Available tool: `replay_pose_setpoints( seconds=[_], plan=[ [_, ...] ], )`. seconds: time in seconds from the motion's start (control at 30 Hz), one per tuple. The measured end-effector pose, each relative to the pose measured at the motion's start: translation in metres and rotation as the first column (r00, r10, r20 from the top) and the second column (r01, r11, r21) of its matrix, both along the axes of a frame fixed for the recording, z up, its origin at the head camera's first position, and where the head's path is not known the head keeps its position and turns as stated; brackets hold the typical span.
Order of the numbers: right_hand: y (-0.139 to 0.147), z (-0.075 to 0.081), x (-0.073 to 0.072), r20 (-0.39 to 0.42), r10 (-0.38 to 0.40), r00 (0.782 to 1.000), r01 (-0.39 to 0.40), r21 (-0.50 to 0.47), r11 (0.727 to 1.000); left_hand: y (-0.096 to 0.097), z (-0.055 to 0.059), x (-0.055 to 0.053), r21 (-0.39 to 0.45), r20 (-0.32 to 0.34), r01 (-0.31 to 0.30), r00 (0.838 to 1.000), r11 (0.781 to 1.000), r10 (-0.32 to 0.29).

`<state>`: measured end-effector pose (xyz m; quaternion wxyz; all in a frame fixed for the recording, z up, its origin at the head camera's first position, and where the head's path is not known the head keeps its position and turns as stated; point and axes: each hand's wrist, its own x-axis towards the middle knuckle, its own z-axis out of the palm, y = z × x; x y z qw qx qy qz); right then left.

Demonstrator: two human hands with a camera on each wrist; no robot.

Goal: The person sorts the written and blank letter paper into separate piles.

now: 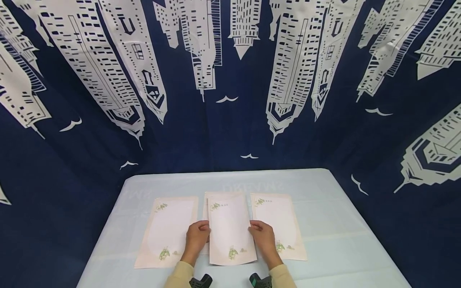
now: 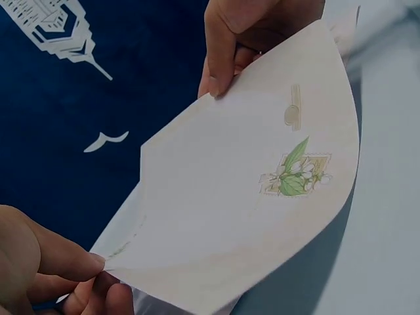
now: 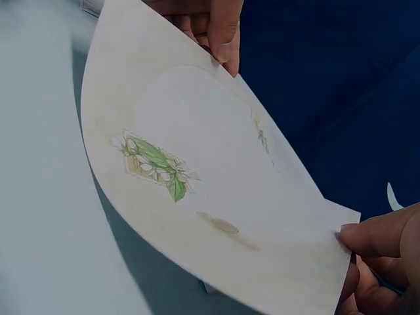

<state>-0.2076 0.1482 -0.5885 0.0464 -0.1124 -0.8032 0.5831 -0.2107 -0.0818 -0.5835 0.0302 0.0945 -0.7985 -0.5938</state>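
A pale pink sheet of stationery paper (image 1: 230, 228) with printed green leaves and white flowers is held up off the table by both hands. My left hand (image 1: 197, 239) pinches its left edge between thumb and fingers. At the opposite edge, my right hand (image 1: 264, 241) pinches the paper the same way. In the left wrist view the sheet (image 2: 230, 177) bows into a curve, and the right wrist view shows the same bend in the paper (image 3: 197, 131). Part of another sheet (image 1: 205, 216) shows behind and below the held one.
One matching sheet (image 1: 171, 232) lies flat on the left and another (image 1: 279, 224) on the right. They rest on a table (image 1: 338, 240) with a pale cloth. Behind it hangs a dark blue curtain (image 1: 237, 132) printed with white buildings and birds.
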Motion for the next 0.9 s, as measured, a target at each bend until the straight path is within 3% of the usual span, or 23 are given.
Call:
replay_pose_setpoints(
  seconds=[0.23,0.53,0.9],
  plan=[
    [0.021,0.003,0.008,-0.008,-0.024,1.0,0.024,0.027,0.999,0.019,0.0,0.0,0.077,-0.002,0.03,1.0,0.997,-0.03],
    [0.058,0.008,0.013,0.011,-0.114,0.993,0.113,0.054,0.992,0.053,0.002,-0.002,0.126,0.002,0.121,0.992,0.985,-0.122],
    [0.099,0.014,0.024,0.043,-0.161,0.986,0.157,0.079,0.984,0.089,0.007,-0.006,0.182,0.009,0.246,0.968,0.952,-0.252]
  ],
)
